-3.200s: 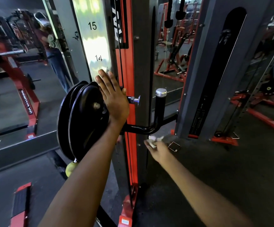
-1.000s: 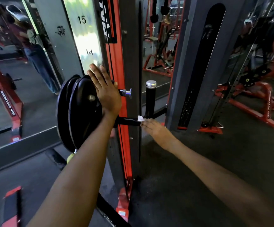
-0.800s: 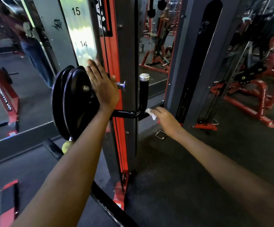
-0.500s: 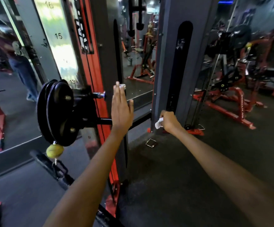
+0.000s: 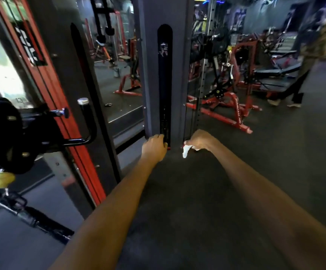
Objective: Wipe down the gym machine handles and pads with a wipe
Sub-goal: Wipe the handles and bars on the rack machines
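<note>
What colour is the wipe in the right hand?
White: the crumpled wipe hangs from the right hand, head view.

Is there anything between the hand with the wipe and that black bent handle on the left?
Yes. The dark grey upright post and the left hand lie between the right hand, which pinches the white wipe, and the black handle.

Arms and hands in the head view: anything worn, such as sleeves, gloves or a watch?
Nothing worn shows. Both forearms are bare right down to the frame's lower edge, with no sleeve in view. The left hand and right hand are ungloved, and no watch, band or ring is visible.
</note>
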Demonstrator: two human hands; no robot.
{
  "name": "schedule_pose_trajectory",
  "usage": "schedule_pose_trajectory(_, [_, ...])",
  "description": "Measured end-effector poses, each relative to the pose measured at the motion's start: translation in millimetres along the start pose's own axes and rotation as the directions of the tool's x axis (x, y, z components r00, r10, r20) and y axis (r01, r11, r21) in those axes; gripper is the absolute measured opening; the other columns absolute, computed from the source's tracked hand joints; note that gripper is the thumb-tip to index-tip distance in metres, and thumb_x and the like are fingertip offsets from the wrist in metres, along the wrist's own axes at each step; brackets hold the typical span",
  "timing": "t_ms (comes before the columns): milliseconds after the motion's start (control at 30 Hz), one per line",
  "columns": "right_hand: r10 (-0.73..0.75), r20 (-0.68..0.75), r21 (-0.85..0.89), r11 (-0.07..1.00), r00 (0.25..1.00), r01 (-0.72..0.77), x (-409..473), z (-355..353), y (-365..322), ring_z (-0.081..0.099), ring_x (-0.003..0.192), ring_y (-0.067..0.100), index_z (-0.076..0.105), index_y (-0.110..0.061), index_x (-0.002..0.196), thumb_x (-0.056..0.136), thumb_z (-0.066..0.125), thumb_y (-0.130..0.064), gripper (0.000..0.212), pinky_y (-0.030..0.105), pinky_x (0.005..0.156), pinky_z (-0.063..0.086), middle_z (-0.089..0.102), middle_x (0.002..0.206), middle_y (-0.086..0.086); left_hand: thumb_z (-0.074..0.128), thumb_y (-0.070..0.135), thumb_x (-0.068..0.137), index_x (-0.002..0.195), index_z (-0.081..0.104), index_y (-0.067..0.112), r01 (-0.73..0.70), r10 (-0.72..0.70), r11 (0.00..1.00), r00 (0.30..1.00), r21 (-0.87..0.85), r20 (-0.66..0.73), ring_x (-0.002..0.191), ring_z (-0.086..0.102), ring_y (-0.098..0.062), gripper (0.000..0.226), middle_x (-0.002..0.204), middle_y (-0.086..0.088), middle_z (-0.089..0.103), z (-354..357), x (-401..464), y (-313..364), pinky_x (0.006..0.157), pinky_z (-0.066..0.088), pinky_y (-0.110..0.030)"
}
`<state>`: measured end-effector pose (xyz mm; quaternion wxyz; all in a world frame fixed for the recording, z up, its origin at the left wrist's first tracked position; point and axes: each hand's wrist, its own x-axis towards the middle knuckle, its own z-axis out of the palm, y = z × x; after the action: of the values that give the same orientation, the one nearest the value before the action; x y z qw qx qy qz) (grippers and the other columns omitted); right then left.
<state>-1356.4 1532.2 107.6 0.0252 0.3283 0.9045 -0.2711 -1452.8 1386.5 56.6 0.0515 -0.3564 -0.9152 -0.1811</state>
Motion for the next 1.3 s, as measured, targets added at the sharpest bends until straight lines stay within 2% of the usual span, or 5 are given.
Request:
schedule_pose_trajectory(133, [-0.016,-0.117,0.034,0.999,0.993,0.02,12,-10,42,0.059,0.107,0.027,0.065,-0.004,0.113,0.088,0.053,-0.006,0.028,0.03,0.086,0.048,0.064,0.114,0.013,0.041,0.033,0.102,0.136,0.048,0.012,-0.032,0.03,0.999,0.994,0.023,0.103,0.121,0.053,-0.031,0.041,0.135,-0.013,0.054,14,11,39,0.094,0.044,-0.042])
schedule_pose_trajectory(233, [-0.02,-0.277,0.045,0.998,0.961,0.034,23,-15,66,0.056,0.114,0.031,0.056,-0.012,0.126,0.087,0.045,0.004,0.043,0.034,0.091,0.048,0.056,0.127,0.015,0.041,0.035,0.102,0.137,0.047,0.014,-0.046,0.046,0.999,0.992,0.001,0.12,0.123,0.052,-0.03,0.041,0.136,-0.012,0.053,31,25,57,0.096,0.043,-0.042])
schedule_pose_trajectory(533, [0.09,-0.218,-0.05,0.993,0.972,-0.103,106,-42,125,0.065,0.075,0.022,0.067,-0.007,0.087,0.079,0.058,-0.01,0.012,0.031,0.068,0.052,0.069,0.08,0.009,0.044,0.036,0.101,0.143,0.041,0.017,-0.071,0.087,0.991,0.986,-0.113,0.142,0.128,0.048,-0.021,0.046,0.143,-0.006,0.047,110,98,86,0.104,0.039,-0.037])
schedule_pose_trajectory(967, [0.131,-0.282,0.239,0.969,0.95,-0.062,322,-94,198,0.063,0.095,0.024,0.054,-0.008,0.113,0.084,0.062,-0.009,0.03,0.031,0.075,0.052,0.064,0.102,0.01,0.043,0.035,0.101,0.139,0.046,0.017,-0.102,0.116,0.991,0.979,-0.088,0.169,0.123,0.051,-0.02,0.042,0.139,-0.003,0.051,183,307,140,0.101,0.041,-0.035])
schedule_pose_trajectory(1300, [0.016,-0.319,0.239,0.969,0.948,0.064,491,-186,228,0.065,0.085,0.027,0.066,-0.004,0.092,0.079,0.063,-0.008,0.014,0.023,0.065,0.043,0.069,0.093,0.015,0.039,0.037,0.103,0.136,0.048,0.016,-0.012,0.023,0.998,0.985,-0.066,0.169,0.121,0.053,-0.025,0.041,0.139,-0.003,0.05,214,494,191,0.096,0.044,-0.039])
